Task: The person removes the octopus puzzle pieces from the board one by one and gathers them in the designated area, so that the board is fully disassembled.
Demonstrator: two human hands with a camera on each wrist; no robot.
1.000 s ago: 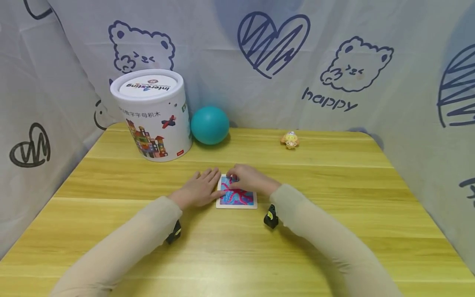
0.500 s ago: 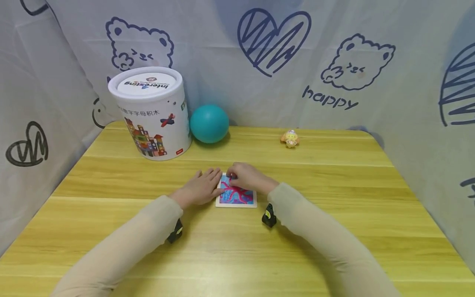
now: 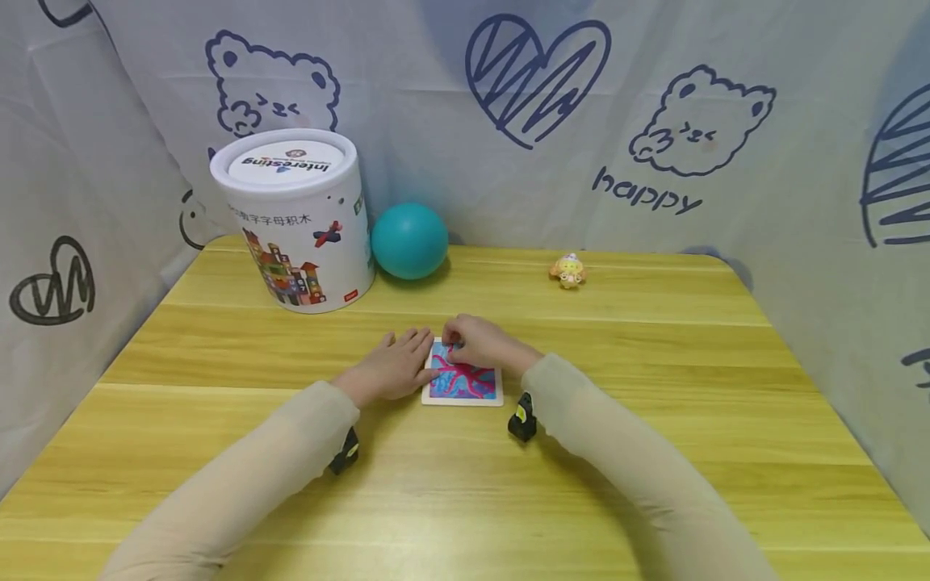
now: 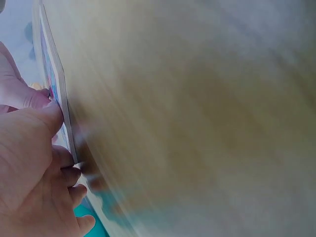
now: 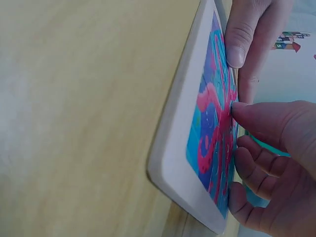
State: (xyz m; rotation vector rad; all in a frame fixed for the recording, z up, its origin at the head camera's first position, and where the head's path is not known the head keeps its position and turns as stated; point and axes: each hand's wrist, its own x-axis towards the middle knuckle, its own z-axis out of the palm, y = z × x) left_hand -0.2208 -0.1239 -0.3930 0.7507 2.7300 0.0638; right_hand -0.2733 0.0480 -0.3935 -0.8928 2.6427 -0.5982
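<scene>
A small square jigsaw puzzle (image 3: 472,386) lies on the wooden table, showing a pink octopus on blue inside a white frame. Seams between its pieces show in the right wrist view. My left hand (image 3: 392,367) rests at the puzzle's left edge, fingers stretched out and thumb over the frame. Bent over the far part of the picture is my right hand (image 3: 483,342). In the right wrist view its thumb (image 5: 261,121) and curled fingertips pinch at a puzzle piece on the picture's surface; the hand hides most of that piece.
A white lidded tub (image 3: 298,226) with building-block pictures stands at the back left. Beside it is a teal ball (image 3: 410,240). A small yellow figurine (image 3: 568,271) sits near the back edge. A patterned white cloth (image 3: 538,186) hangs behind the table.
My right hand has edged slightly away from me over the puzzle, its wrist turning a little. My left hand stays at the puzzle's edge. The head view has tilted slightly.
</scene>
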